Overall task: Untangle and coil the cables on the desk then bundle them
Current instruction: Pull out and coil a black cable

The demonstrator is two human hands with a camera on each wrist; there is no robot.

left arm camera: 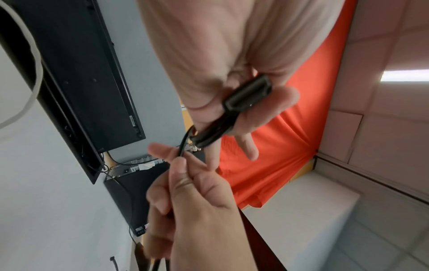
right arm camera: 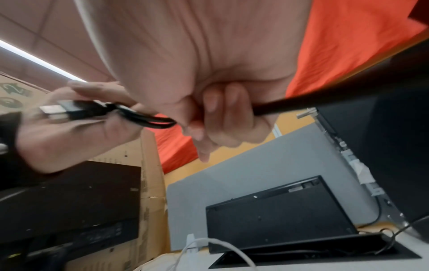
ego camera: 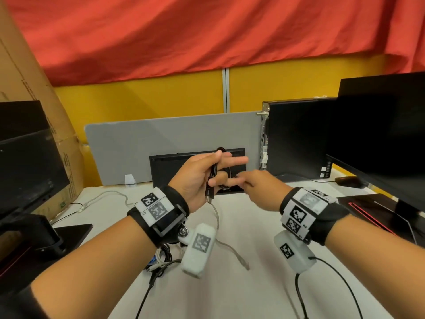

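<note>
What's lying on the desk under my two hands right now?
Under the left hand and right hand, a grey cable trails across the white desk. A tangle of cables lies partly hidden by the left wrist; what it holds cannot be made out.

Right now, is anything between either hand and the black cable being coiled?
Nothing visible. The left hand already grips the folded black cable with its USB plug hanging below, and the right hand pinches a strand of it. The grey cable lies apart on the desk.
</note>
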